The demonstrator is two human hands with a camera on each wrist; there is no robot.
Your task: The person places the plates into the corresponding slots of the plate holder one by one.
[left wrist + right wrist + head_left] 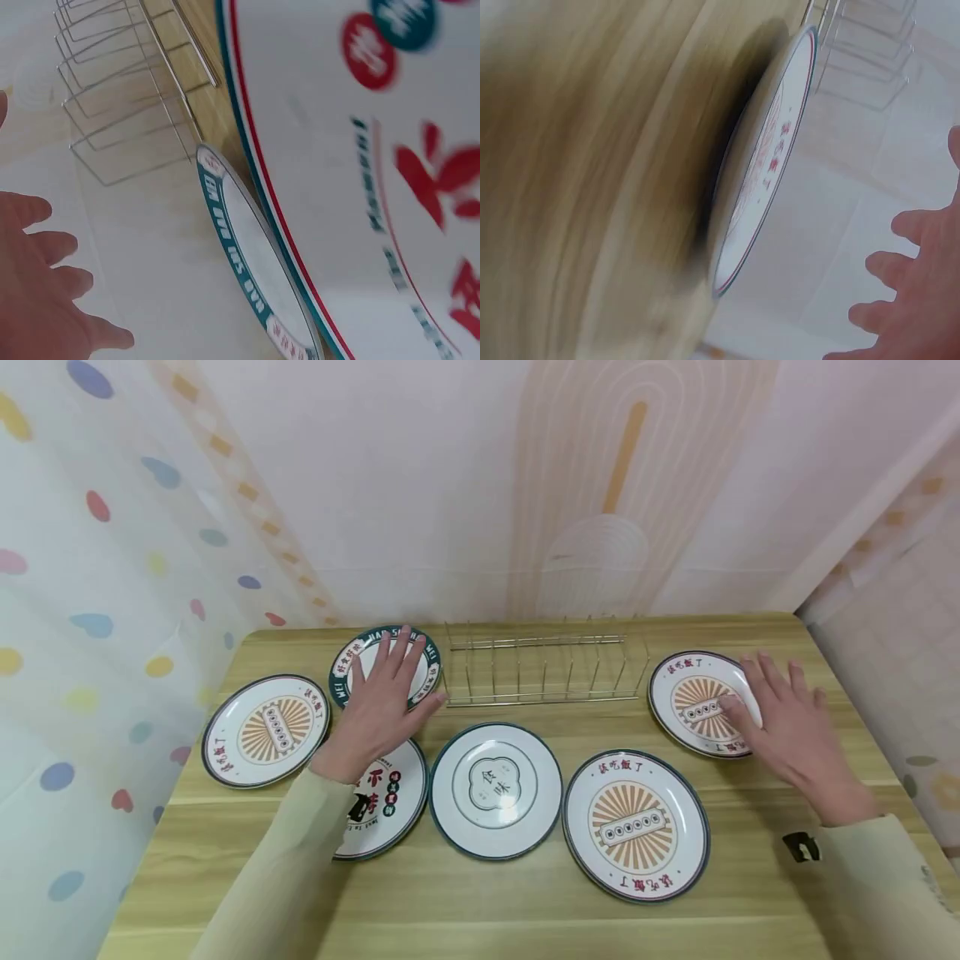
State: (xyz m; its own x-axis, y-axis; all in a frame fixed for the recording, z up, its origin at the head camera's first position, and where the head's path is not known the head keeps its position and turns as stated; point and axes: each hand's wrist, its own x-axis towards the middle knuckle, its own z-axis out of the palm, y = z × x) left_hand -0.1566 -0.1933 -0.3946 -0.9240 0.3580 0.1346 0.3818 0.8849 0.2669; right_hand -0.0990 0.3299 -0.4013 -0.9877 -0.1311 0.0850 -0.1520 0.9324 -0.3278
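My left hand [386,702], fingers spread, hovers over a green-rimmed plate [347,670] at the back left. In the left wrist view that plate [251,259] lies apart from the left hand [45,285]. Part of the red-lettered plate [397,806] is hidden under the left forearm. On the other side, my right hand [795,727] reaches out with fingers extended, overlapping the right edge of a sunburst plate [675,672] in the head view. The right wrist view has this plate [739,247] on the table, with the right hand [915,292] apart from it. Neither hand holds anything.
A wire dish rack [543,697] stands at the back middle, its slots holding no plates. A white plate [465,827] with a flower-shaped emblem and another sunburst plate [633,885] lie in front. One more sunburst plate [251,764] lies far left. Curtains hang behind the wooden table [510,918].
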